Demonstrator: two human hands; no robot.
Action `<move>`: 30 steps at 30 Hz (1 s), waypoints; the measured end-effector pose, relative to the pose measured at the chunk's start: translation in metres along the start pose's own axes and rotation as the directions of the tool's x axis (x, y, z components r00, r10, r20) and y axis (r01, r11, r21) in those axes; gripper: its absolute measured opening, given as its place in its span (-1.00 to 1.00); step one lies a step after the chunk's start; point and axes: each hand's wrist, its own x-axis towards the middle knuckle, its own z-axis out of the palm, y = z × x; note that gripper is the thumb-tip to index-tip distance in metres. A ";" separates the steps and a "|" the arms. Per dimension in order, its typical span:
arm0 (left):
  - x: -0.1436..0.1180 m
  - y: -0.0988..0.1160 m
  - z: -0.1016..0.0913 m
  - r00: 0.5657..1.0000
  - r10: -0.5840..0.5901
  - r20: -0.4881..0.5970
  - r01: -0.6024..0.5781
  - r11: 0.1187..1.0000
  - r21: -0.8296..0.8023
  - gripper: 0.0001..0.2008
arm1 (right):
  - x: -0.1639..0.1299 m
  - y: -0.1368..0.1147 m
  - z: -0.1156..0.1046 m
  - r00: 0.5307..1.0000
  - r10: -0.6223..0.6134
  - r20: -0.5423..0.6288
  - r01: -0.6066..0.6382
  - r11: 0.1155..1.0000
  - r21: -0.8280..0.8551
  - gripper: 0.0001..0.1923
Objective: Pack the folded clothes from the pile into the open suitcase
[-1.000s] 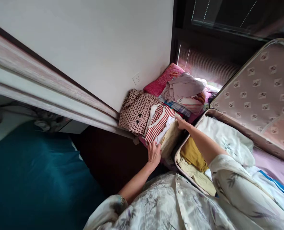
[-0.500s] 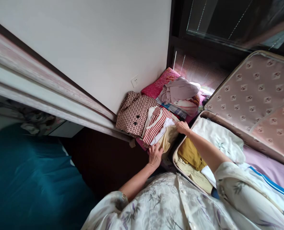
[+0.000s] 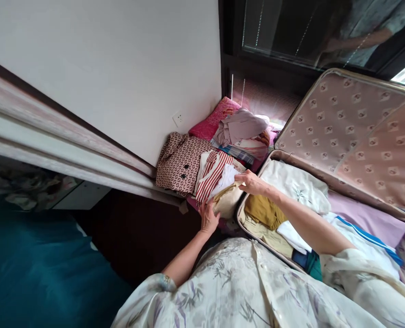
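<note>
Both hands on the cream folded garment [image 3: 227,203]: left hand [image 3: 208,217] cupped vs. its near edge, right hand [image 3: 251,182] pinching the top fold. It sits just beside the open suitcase [image 3: 353,136], touching the red-striped top [image 3: 211,175] & a white piece. Patterned brown jacket [image 3: 178,161] further left, by the wall. Pink pillow [image 3: 214,119] w/ loose clothes behind. Suitcase holds a mustard item [image 3: 262,210], white & lilac fabrics.

clothes pile [image 3: 212,175] left of suitcase [image 3: 353,136] | folded garments [image 3: 288,205] inside
</note>
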 end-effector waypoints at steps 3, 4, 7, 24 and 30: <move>0.017 0.004 -0.005 0.994 -0.104 -0.035 0.099 0.986 -0.136 -0.43 | -0.003 -0.029 -0.022 0.993 -0.102 -0.064 0.101 0.995 -0.021 -0.85; 0.024 0.006 -0.011 0.994 -0.112 -0.019 0.106 0.977 -0.186 -0.56 | -0.004 -0.039 -0.032 0.989 -0.120 -0.088 0.117 0.992 -0.037 -0.84; 0.047 0.009 -0.045 0.996 -0.076 0.054 0.092 0.916 -0.390 -0.78 | -0.017 -0.062 -0.067 0.968 -0.126 -0.216 0.112 0.991 -0.078 -0.85; 0.149 0.194 -0.061 0.469 0.425 0.775 0.220 0.793 -0.568 -0.66 | -0.277 -0.084 -0.014 0.104 0.926 -0.363 -0.253 0.377 0.891 -0.47; 0.159 0.199 -0.008 0.282 0.400 0.872 0.040 0.903 -0.428 -0.74 | -0.307 -0.090 0.049 -0.027 0.969 -0.246 -0.209 0.235 0.949 -0.46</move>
